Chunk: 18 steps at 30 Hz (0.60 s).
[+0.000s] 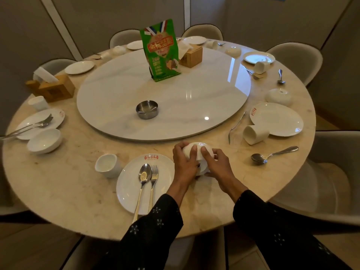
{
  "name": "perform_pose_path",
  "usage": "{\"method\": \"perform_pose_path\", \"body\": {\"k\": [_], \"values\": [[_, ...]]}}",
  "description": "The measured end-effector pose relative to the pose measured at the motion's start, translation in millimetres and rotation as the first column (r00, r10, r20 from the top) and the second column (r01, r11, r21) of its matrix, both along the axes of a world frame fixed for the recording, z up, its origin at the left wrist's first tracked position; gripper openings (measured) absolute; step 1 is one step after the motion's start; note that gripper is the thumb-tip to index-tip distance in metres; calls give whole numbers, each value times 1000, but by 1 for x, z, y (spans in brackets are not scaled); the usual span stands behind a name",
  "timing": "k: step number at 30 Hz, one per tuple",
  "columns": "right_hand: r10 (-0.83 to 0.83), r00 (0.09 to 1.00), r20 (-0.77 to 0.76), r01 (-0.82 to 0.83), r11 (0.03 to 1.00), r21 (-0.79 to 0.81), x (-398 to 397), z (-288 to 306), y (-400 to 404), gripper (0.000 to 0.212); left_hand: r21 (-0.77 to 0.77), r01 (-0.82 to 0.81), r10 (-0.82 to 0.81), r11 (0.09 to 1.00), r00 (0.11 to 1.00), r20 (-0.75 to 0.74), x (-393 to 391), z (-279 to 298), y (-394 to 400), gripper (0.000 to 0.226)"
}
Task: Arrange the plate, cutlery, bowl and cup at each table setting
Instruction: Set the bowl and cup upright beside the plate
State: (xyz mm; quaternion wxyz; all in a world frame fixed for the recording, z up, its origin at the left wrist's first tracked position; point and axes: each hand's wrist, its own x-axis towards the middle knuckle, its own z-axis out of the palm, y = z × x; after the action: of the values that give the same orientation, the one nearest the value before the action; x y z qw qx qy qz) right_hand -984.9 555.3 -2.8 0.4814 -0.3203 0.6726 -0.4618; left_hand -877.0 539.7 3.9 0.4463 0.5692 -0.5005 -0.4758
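Hands point(185, 162) point(218, 164) gripping tilted bowl point(196, 151), its inside hidden

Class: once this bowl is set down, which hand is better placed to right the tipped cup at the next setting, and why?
Right. The right hand lies nearer the cup on its side; the left hand, also holding the bowl, would have to cross over.

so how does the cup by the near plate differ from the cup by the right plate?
Near cup stands upright, mouth up; right cup lies on its side. Near cup sits left of its plate, apart from it; right cup rests against its plate's rim. Both are plain white.
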Motion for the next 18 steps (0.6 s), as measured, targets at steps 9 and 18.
{"method": "perform_pose_path", "body": {"k": [9, 18], "values": [[55, 956, -287, -151, 934, -323, 22, 4, 31, 72, 302, -262, 333, 917, 919, -212, 3, 20, 14, 27], [135, 991, 22, -129, 974, -189, 26, -7, 50, 67, 285, -131, 220, 949, 926, -307, 33, -4, 36, 47]]}}
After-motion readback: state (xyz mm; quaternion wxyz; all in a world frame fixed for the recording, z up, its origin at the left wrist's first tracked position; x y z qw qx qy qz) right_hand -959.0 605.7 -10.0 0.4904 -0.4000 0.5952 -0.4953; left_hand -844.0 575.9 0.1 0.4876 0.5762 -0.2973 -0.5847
